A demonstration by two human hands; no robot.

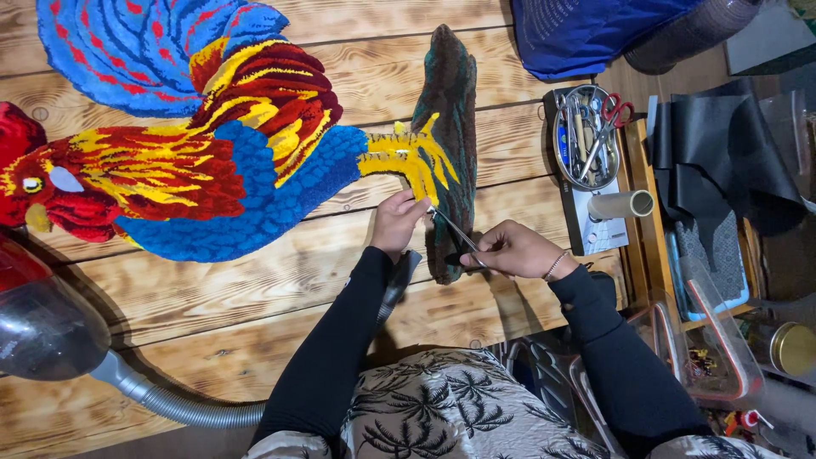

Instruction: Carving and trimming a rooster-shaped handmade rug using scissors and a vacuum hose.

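Left hand (396, 223) on rooster rug (255, 144), right hand (514, 251) gripping scissors (457, 231) at its edge.

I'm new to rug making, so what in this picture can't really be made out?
- Scissors handles: hidden inside the right hand, head view.
- Rooster rug: tail top cut off by the upper edge.
- Tools in the metal tin: too small and overlapping.
- Vacuum hose: its end runs behind the left arm.

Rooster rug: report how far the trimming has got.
Done, by the look of it: the rooster rug has its body, head and tail fully tufted in colour. In hand: the left hand steadies the yellow foot while the right hand works scissors at its edge. Left: cannot tell how much edge remains; the dark base piece still borders the foot.
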